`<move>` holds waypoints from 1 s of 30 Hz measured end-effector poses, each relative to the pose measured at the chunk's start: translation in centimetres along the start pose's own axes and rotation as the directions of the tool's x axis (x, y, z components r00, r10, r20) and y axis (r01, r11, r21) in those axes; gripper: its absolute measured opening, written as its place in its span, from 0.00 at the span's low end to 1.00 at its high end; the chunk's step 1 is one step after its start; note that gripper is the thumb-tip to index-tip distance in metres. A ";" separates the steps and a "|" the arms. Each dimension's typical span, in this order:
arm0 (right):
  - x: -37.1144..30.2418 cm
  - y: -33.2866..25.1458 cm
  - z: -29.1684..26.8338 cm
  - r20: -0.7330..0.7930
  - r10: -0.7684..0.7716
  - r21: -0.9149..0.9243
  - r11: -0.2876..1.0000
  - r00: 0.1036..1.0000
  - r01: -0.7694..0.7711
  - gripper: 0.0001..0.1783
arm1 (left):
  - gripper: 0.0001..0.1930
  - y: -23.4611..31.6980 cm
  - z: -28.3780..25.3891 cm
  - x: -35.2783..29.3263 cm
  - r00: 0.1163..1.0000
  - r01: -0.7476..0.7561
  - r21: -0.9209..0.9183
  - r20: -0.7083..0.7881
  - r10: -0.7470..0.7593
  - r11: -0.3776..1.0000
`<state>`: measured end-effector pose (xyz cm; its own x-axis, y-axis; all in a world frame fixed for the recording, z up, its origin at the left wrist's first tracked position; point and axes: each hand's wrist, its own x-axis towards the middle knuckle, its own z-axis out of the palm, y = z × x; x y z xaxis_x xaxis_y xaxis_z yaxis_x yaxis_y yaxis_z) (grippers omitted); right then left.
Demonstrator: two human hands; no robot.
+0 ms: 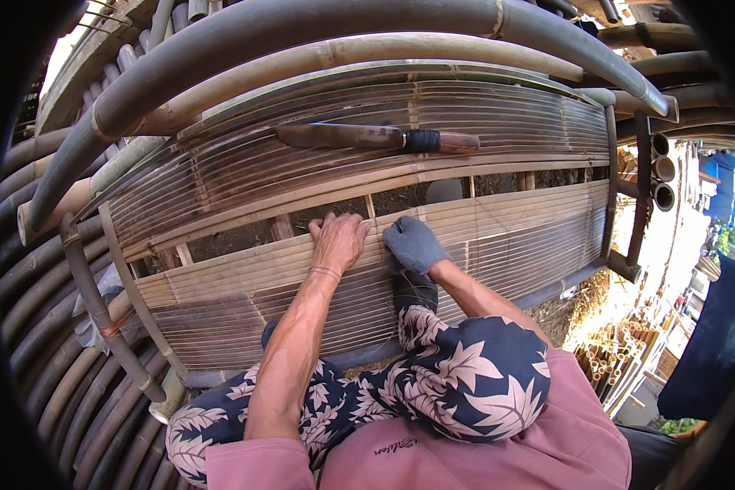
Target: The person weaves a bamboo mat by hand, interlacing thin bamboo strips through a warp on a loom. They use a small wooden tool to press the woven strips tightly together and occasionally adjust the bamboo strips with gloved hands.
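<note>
A pink shirt (482, 449) is closest to me, with dark, leafy trousers (490, 380) on the bent legs just past it. Far to the left, lots of round bamboo poles (33, 302) lie in a big pile. Next to them starts a long bamboo bench (539, 233), right in front of the person, made of thin strips with a long gap along the middle. The bare left hand (339, 242) rests by the gap, its fingers half curled over the edge of the near strips. Past the gap, a big knife (343, 135) lies flat on the far strips, its blade to the left. The right hand (415, 245) wears a grey glove and is curled up on the near strips. I can't tell if either hand pinches anything. Far right, cut poles (621, 351) sit in a bunch beside a dark cloth (710, 351).
</note>
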<state>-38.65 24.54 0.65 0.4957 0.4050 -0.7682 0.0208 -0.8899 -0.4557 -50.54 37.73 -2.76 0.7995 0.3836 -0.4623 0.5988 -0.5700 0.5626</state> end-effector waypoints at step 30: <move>-3.0 0.6 -3.4 0.301 -0.417 -0.202 0.851 0.858 0.485 0.18 | 0.11 -0.1 0.9 -0.4 0.992 -0.042 -0.029 -0.121 0.038 0.999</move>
<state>-37.12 22.12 4.23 0.1551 0.7818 -0.6040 0.4334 -0.6033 -0.6695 -51.00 36.98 -3.28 0.8217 0.4468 -0.3538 0.5657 -0.5641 0.6014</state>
